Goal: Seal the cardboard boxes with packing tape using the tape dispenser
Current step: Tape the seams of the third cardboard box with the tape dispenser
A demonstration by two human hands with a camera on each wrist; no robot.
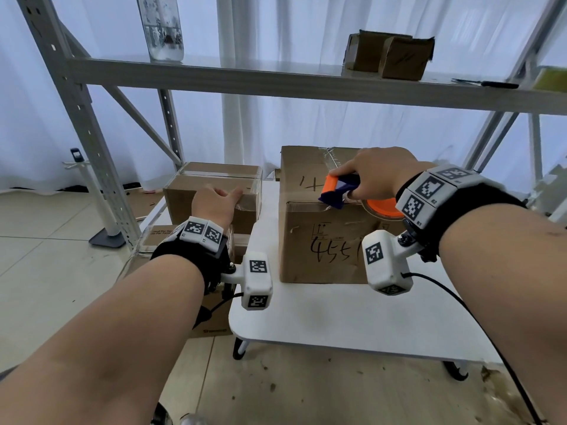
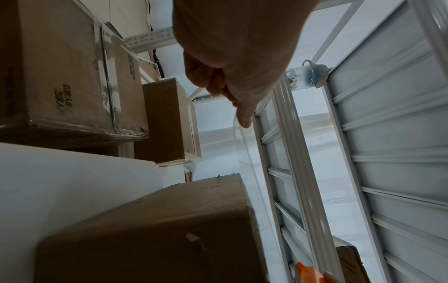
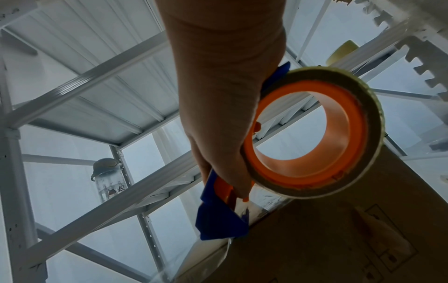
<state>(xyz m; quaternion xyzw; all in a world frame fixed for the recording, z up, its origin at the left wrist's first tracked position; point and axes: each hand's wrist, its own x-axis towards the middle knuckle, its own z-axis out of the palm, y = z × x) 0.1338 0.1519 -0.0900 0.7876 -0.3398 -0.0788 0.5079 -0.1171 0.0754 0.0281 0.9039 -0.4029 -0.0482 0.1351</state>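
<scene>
A large cardboard box (image 1: 325,246) with black scrawl stands on the low white table (image 1: 337,314). My right hand (image 1: 377,176) grips the orange and blue tape dispenser (image 1: 337,191) at the box's top front edge. The wrist view shows its blue blade end (image 3: 223,220) against the box (image 3: 339,249) and the tape roll (image 3: 315,132) beside my palm. My left hand (image 1: 216,202) is out to the left of the box. Its thumb and finger (image 2: 230,92) pinch the end of a clear tape strip (image 2: 242,149) that runs back toward the dispenser.
A taped smaller box (image 1: 184,194) sits behind my left hand, with flattened cartons (image 1: 159,237) below it. A metal rack shelf (image 1: 276,75) overhead carries a water bottle (image 1: 159,26), an open carton (image 1: 389,56) and a dark tool (image 1: 491,84). A white stand (image 1: 101,210) is on the floor at left.
</scene>
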